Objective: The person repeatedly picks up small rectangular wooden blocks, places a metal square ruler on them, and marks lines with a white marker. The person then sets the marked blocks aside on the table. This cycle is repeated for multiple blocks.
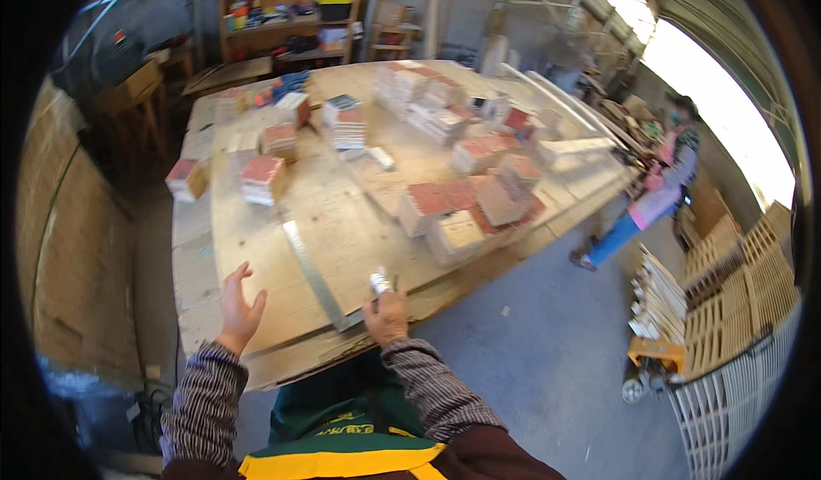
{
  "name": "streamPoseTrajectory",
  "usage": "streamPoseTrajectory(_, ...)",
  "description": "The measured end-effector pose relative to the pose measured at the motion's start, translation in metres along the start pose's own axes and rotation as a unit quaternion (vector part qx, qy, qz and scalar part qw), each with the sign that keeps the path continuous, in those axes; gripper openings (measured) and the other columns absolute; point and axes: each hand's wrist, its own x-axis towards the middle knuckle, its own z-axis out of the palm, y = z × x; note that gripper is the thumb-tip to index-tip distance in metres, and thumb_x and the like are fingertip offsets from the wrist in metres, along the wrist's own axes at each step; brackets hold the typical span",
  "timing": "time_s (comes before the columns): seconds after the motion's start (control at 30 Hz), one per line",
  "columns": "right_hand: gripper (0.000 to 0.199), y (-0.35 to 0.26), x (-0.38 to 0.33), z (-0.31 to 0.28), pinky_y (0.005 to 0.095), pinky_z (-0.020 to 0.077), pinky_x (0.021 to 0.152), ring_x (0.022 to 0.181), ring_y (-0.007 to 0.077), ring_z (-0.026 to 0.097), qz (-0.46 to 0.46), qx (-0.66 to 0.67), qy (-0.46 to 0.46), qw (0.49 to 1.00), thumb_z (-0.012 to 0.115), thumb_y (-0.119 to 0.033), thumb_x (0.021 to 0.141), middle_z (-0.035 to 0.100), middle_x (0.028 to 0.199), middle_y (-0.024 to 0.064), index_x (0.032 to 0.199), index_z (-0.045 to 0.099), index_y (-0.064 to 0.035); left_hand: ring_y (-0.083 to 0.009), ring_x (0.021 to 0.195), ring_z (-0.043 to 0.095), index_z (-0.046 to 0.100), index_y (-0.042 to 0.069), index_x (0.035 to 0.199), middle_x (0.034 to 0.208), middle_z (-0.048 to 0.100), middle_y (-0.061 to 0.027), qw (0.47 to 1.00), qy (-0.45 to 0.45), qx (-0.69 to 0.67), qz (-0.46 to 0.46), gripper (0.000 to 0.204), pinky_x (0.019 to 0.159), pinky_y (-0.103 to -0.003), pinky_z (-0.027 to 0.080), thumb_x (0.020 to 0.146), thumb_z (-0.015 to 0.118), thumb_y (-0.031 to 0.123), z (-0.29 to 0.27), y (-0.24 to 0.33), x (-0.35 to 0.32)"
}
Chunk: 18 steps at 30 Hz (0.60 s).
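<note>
My left hand (pixel 243 307) is held over the near left part of the wooden table, fingers apart and nothing in it. My right hand (pixel 386 315) is closed at the table's near edge around a small whitish, silvery object (pixel 379 282), too blurred to name. Between the hands lies a metal carpenter's square (pixel 310 272), its corner close to my right hand. Beyond it stand stacks of square wooden pieces with reddish tops, among them one stack (pixel 263 180) ahead of my left hand and a larger group (pixel 428 207) ahead of my right.
The wooden table (pixel 248 262) carries more block stacks (pixel 419 87) at its far side and long pale strips (pixel 564 104) at the far right. A person in a pink apron (pixel 667 172) stands at the right. Pallets (pixel 731 283) and a yellow pallet jack (pixel 654 356) are on the floor. Shelves (pixel 286 23) stand behind.
</note>
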Motion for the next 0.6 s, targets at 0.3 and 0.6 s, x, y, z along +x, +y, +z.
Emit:
streamPoseTrajectory(0.3,0.042,-0.006,0.004,-0.007,0.0524,0.0412,0.093,0.092,0.0422,0.059,-0.016,0.014,-0.025,0.999,0.068,-0.009,0.082,0.064,0.106,0.0241,0.12,0.057,0.0071,-0.0367,0.12,0.047,0.045,0.001,0.136,0.124,0.054,-0.02,0.997,-0.02,0.073,-0.004,0.062,0.103,-0.045,0.039,0.083,0.071,0.02,-0.005,-0.05,0.056)
streamPoseTrajectory(0.6,0.044,-0.005,0.003,-0.01,0.055,0.0385,0.096,0.096,0.0445,0.059,-0.023,0.023,-0.048,0.998,0.066,-0.004,0.081,0.062,0.109,0.0251,0.122,0.053,0.0081,-0.0432,0.128,0.038,0.037,0.003,0.141,0.137,0.041,-0.0263,0.996,0.01,0.05,-0.071,0.08,0.11,-0.048,0.034,0.078,0.078,0.032,0.039,-0.082,0.141)
